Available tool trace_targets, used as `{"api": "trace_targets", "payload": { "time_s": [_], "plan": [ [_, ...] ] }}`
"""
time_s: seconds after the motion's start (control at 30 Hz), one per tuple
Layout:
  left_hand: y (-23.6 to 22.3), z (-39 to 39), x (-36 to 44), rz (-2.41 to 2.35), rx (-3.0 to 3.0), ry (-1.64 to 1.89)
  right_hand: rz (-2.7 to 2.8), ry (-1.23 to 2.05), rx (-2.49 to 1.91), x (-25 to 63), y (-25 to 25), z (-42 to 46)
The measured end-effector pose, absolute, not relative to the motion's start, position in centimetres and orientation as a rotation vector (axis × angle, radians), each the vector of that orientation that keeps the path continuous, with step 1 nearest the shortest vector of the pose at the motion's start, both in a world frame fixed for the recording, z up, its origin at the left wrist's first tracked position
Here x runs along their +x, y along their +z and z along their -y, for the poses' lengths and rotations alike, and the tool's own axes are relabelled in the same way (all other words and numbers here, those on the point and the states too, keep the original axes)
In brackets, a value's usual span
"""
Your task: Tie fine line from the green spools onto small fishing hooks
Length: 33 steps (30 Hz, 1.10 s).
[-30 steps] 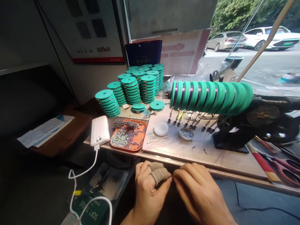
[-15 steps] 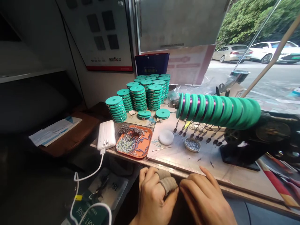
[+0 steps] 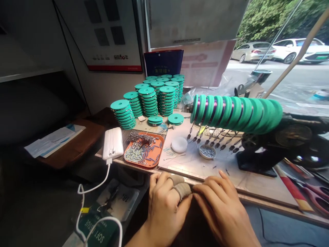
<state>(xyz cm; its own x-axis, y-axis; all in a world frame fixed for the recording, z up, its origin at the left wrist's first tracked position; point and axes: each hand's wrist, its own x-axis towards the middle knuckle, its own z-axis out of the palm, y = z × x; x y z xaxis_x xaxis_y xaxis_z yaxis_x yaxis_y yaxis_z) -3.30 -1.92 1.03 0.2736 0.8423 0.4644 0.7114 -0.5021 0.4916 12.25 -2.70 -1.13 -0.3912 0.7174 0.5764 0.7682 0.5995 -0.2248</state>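
Observation:
At the front edge of the table, my left hand is closed, its fingers curled and two of them wrapped in tan cloth bands. My right hand is beside it, fingers bent together, its tips nearly meeting the left ones. Whatever may be pinched between them is hidden. Beyond them stands a small machine whose shaft carries a row of green spools with purple thread, small metal pieces dangling below. A round dish of small grey beads and a white lid-like disc lie nearer my hands.
An orange tray holds small tubes and metal parts. A white power bank with a cable sits at its left. Stacks of green spools rise behind. Scissors lie at the right. A paper-topped brown seat is at the left.
The view has shifted a little, so the table things appear slightly higher and further left. Both hands stay close together at the table edge, still curled.

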Motion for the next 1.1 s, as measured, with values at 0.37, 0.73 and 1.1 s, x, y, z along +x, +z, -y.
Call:
{"api": "trace_targets", "payload": {
  "time_s": [0.37, 0.73, 1.1],
  "plan": [
    [1.19, 1.68, -3.26, -1.425, 2.377, 0.998, 2.187, -0.033, -1.177, 12.16, -1.37, 2.90],
    [1.16, 1.70, -3.13, -1.417, 2.374, 1.037, 2.184, -0.014, -1.190, 12.19, -1.29, 3.02],
    [1.35, 1.24, -3.71, -1.421, 2.365, 0.963, 2.098, 0.030, -1.162, 12.62, -0.55, 2.99]
  ]
}}
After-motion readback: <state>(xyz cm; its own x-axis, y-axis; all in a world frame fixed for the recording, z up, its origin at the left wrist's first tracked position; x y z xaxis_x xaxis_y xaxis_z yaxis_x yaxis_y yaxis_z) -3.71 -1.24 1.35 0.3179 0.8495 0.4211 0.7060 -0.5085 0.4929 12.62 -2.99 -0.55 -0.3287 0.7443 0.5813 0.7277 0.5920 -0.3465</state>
